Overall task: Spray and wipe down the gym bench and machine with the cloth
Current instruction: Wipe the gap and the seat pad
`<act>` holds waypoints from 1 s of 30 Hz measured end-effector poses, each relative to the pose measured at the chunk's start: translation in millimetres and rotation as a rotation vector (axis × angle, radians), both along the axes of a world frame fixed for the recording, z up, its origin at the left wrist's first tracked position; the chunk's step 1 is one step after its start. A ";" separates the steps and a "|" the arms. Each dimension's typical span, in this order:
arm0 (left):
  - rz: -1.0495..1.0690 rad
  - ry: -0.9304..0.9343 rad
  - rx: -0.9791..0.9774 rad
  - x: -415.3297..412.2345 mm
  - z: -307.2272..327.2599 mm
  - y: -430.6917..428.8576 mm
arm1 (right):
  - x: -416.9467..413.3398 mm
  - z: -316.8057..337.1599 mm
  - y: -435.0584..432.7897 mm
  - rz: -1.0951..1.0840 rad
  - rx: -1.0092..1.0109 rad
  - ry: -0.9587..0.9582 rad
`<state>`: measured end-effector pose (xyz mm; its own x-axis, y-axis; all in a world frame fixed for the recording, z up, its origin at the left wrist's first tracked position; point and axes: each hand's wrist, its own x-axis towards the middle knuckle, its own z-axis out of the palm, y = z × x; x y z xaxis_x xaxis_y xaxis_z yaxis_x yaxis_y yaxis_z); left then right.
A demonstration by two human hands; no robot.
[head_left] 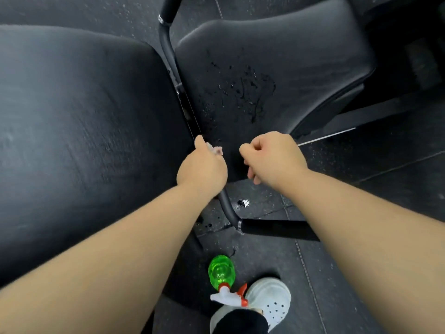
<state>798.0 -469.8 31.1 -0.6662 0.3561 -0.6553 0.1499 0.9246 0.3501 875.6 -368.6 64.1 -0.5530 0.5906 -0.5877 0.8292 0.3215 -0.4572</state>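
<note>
1. Two grips are seen, both held low over the near edge of the seat pad (301, 56). They are near each other but apart.
2. The left grip (202, 168) is closed round one small pale cloth (216, 149). Only a crumpled corner of the cloth is shown, just beyond the fingers.
3. The right grip (274, 157) is curled into a loose fist with the thumb laid against the forefinger. Nothing is seen held in it.
4. Two dark pads are counted: the seat pad ahead of both grips, and a large pad (84, 104) to the left of the left grip.
5. One patch of wet droplets (250, 92) is spread on the seat pad, ahead of and between the two grips.
6. One dark metal bar (168, 49) is run between the two pads. It passes under the left grip and bends toward the floor (361, 237) behind it.
7. One green spray bottle (221, 271) with a white and red trigger head is laid on the floor, well behind the grips, close to the person.
8. One white shoe (272, 300) is seen just beside the bottle's trigger head.
</note>
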 end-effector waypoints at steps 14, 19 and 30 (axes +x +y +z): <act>-1.004 0.397 0.432 -22.1 9.7 -54.0 | 63.6 -13.4 -29.4 -0.153 -0.088 -0.042; -1.454 0.380 0.252 -40.4 1.8 -46.7 | 66.5 -13.4 -29.1 -0.243 -0.052 -0.071; -2.178 0.290 -0.037 -31.4 16.5 -20.1 | 65.2 2.2 -90.8 -0.554 -0.020 -0.075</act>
